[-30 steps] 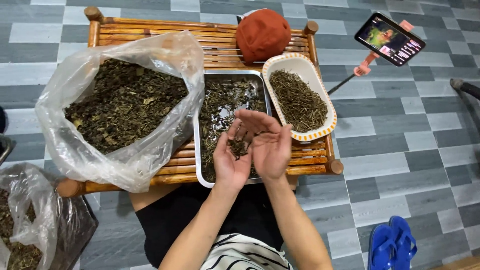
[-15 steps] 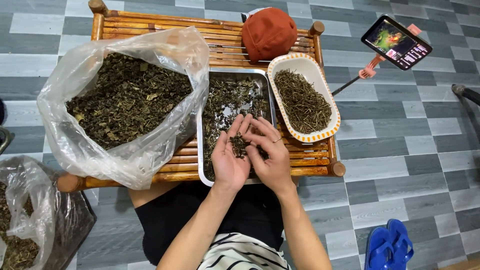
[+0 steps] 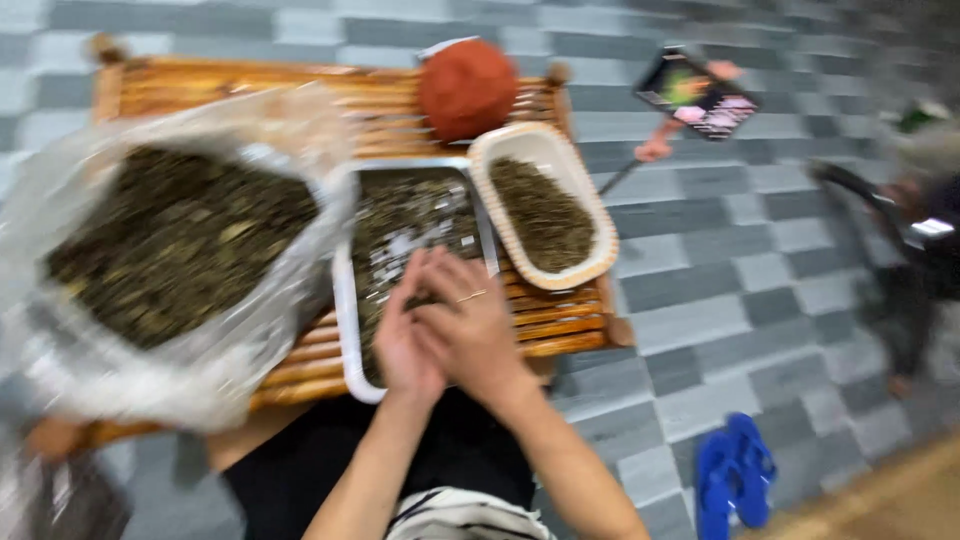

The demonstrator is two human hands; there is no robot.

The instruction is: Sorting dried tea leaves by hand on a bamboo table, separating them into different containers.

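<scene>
**Hands joined over metal tray of dried leaves**

The frame is motion-blurred; fine detail is limited.

The person sits on the floor behind a low bamboo table. The left hand and right hand are pressed together, palms inward, over the near half of a rectangular metal tray. The right hand lies partly across the left, and a thin ring shows on 1 right finger. Whether any leaves are held between the palms cannot be told: the hands hide that space and the blur masks the rest.

The tray sits at the table's centre and holds dark dried leaves, spread thin enough that bare metal shows through in patches.

Just left of the tray, touching its edge, stands an open clear plastic bag filled with the same dark material. Just right of the tray lies an oval cream dish with a smaller heap of finer leaves. A red cloth bundle rests at the far edge of the table, behind the dish.

On the grey tiled floor to the right, a phone on a stand and 1 pair of blue sandals are visible, well apart from the table.
</scene>
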